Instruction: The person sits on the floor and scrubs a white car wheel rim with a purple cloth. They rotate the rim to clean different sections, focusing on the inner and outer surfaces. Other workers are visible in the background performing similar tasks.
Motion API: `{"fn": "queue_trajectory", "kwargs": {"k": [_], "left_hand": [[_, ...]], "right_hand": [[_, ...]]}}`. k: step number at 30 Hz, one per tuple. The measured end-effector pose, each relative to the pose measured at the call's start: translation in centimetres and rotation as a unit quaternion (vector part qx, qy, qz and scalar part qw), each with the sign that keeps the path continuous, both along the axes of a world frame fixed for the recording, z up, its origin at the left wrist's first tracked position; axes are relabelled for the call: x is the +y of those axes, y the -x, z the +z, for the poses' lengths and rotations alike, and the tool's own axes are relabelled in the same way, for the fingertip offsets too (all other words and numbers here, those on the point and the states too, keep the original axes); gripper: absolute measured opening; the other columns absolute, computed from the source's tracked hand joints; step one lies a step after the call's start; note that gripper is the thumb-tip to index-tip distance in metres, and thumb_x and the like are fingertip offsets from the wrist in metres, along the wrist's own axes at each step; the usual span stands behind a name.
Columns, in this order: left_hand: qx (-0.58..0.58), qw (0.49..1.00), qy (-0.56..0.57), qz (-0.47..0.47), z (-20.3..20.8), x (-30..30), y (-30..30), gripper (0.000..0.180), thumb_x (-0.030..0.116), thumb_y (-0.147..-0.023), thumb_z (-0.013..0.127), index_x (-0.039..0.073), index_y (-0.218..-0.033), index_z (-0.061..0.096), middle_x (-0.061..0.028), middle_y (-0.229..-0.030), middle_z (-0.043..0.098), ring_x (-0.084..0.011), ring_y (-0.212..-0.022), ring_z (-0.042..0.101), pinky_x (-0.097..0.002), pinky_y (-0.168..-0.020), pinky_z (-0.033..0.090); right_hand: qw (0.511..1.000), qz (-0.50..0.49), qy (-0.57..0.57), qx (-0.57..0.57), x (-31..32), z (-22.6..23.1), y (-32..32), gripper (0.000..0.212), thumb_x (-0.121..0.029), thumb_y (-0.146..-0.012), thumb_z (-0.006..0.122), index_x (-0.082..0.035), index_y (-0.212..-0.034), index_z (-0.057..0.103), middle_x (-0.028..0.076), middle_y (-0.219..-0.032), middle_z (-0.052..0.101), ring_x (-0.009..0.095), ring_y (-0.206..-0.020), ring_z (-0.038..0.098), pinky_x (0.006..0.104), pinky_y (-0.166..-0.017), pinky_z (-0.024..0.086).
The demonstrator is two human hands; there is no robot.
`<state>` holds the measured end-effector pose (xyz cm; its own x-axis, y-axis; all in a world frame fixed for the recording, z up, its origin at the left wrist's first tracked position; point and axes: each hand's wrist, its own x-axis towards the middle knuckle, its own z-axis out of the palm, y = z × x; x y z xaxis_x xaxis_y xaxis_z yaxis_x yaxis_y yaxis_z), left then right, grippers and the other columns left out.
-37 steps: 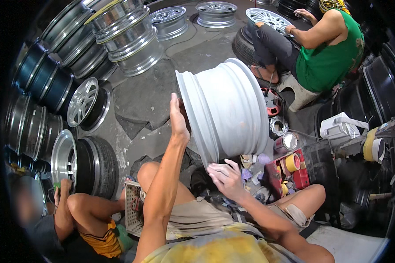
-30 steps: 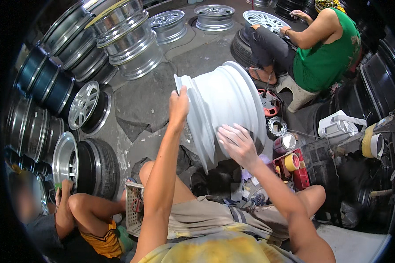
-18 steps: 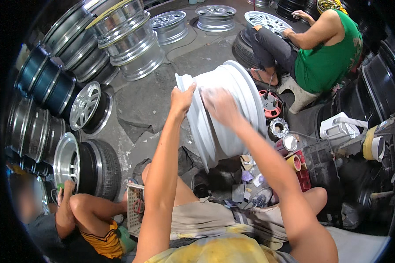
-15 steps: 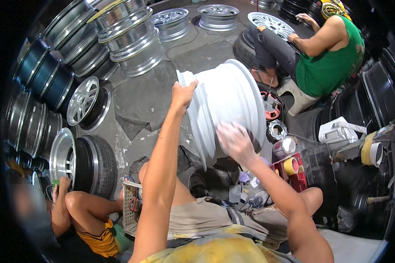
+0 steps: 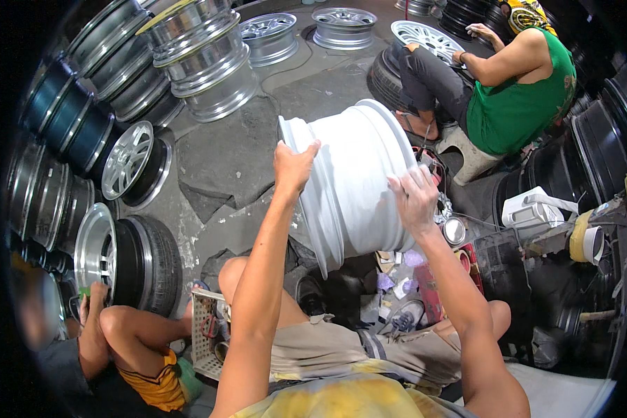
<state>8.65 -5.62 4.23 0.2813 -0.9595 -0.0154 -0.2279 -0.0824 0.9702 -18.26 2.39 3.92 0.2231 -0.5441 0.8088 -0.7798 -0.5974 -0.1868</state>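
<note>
A half-open right hand [image 5: 416, 202] has moved from the barrel to the right flange of a matte-white wheel [image 5: 355, 184]. From left, silver wheels [image 5: 129, 160] edge the floor [image 5: 292, 73], open room follows, the left hand [image 5: 296, 167] clasps the tilted wheel's left lip before the knees, and a red tray [image 5: 475, 268] crowds the right.

Toward the far edge of the floor [image 5: 341, 61] I see stacked silver rims [image 5: 212, 63]; near its left edge, a tyre [image 5: 161, 268]; by its far right corner, a co-worker [image 5: 519, 104] on a pale stool [image 5: 462, 159].
</note>
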Motion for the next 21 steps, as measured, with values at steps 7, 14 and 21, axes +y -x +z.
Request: {"fn": "queue_trajectory", "kwargs": {"k": [7,14,21], "left_hand": [[-0.388,0.881,0.27,0.021,1.5,2.2,2.2,0.066,0.032,-0.093,0.076,-0.01,-0.139,0.055,-0.0316,-0.139,0.06,-0.0426,-0.138,0.053,-0.0525,-0.121,0.035],[-0.574,0.732,0.144,-0.337,3.7,1.5,1.7,0.075,0.055,-0.109,0.042,-0.005,-0.154,0.046,-0.0227,-0.165,0.04,-0.0368,-0.155,0.035,-0.0574,-0.128,0.021],[-0.518,0.573,0.181,-0.609,-0.2,15.4,3.2,0.074,0.05,-0.105,0.056,-0.001,-0.156,0.043,-0.0184,-0.17,0.034,-0.0305,-0.158,0.03,-0.0516,-0.131,0.02]], "right_hand": [[0.995,0.007,0.021,0.094,4.1,-2.6,1.9,0.028,-0.02,-0.079,0.089,-0.01,-0.099,0.072,0.004,-0.095,0.063,0.023,-0.088,0.064,0.0392,-0.077,0.053],[0.982,-0.033,0.017,0.186,5.6,-2.7,3.5,0.042,-0.019,-0.088,0.078,-0.019,-0.13,0.074,0.004,-0.138,0.064,0.025,-0.131,0.059,0.0458,-0.114,0.045],[0.992,-0.023,-0.02,0.125,5.0,-3.5,3.9,0.039,-0.018,-0.09,0.076,-0.018,-0.13,0.075,0.006,-0.143,0.063,0.029,-0.136,0.057,0.0475,-0.114,0.045]]}}
